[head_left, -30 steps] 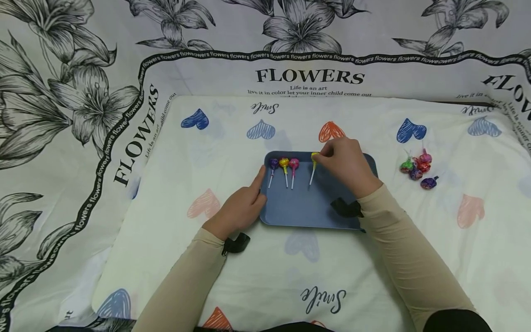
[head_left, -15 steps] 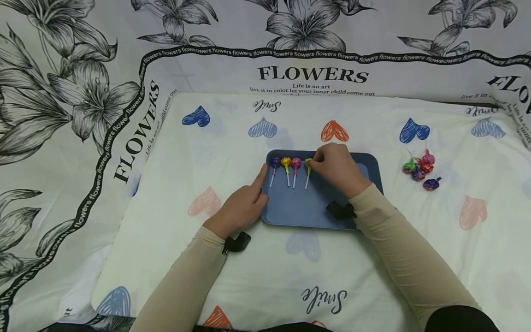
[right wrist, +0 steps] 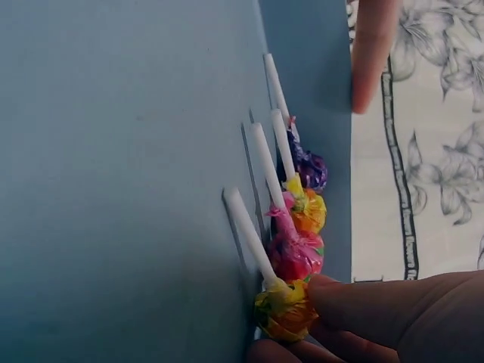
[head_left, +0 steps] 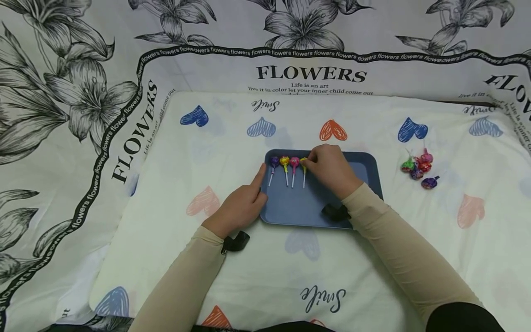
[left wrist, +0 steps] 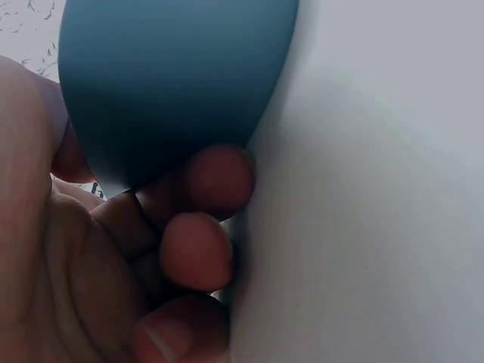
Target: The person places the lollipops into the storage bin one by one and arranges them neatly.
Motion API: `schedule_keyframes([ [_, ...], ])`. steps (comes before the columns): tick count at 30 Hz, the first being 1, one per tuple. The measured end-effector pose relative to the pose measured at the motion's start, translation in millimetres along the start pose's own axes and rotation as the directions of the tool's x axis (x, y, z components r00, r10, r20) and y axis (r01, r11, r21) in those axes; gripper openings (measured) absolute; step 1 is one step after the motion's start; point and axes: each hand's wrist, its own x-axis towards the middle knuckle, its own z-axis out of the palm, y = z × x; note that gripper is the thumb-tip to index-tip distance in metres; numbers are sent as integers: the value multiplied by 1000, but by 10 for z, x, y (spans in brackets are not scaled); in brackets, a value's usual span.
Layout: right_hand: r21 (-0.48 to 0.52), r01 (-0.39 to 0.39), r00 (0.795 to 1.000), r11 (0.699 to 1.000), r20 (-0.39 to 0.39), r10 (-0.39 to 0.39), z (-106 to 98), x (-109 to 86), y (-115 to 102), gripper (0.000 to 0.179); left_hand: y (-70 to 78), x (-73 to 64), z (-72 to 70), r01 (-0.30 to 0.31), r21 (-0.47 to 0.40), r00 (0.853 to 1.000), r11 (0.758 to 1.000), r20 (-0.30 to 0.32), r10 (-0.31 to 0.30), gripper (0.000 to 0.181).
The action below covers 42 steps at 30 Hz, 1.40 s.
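In the head view, a blue-grey tray holds a row of lollipops with white sticks along its far side. A purple lollipop, a yellow-orange lollipop and a pink lollipop lie side by side. My right hand pinches a yellow lollipop by its wrapped head, at the right end of the row, close beside the pink one. At the tray's left edge, my left hand holds the rim; its index finger points along the edge and the other fingers curl against the outer wall.
To the right of the tray, a small heap of wrapped lollipops lies on the white cloth printed with hearts. A purple lollipop sits just in front of the heap. A flower-printed cloth spreads beyond.
My right hand has slid the yellow lollipop leftwards along the tray, up to the pink one. My left hand stays at the tray's left edge.
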Motion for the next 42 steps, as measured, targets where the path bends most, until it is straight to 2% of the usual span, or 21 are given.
schedule_keyframes([
  [6, -19, 21, 1000, 1000, -7, -21, 15, 13, -14, 26, -4, -7, -1, 4, -4, 1000, 1000, -4, -4, 76],
  [18, -28, -16, 1000, 999, 11, 16, -29, -64, -6, 28, -8, -19, 32, -10, -32, 1000, 999, 2, 10, 78],
  [24, -18, -23, 999, 1000, 37, 24, -96, -121, 9, 32, -4, -35, 20, 7, -30, 1000, 1000, 1, -7, 79],
  [35, -28, -67, 997, 997, 36, 68, -233, -204, 88, 29, 10, -34, -10, 4, -18, 1000, 1000, -5, -4, 79],
  [42, -20, -36, 999, 999, 11, 36, -329, -289, 123, 33, -6, -39, -8, 12, -20, 1000, 1000, -5, -12, 80],
])
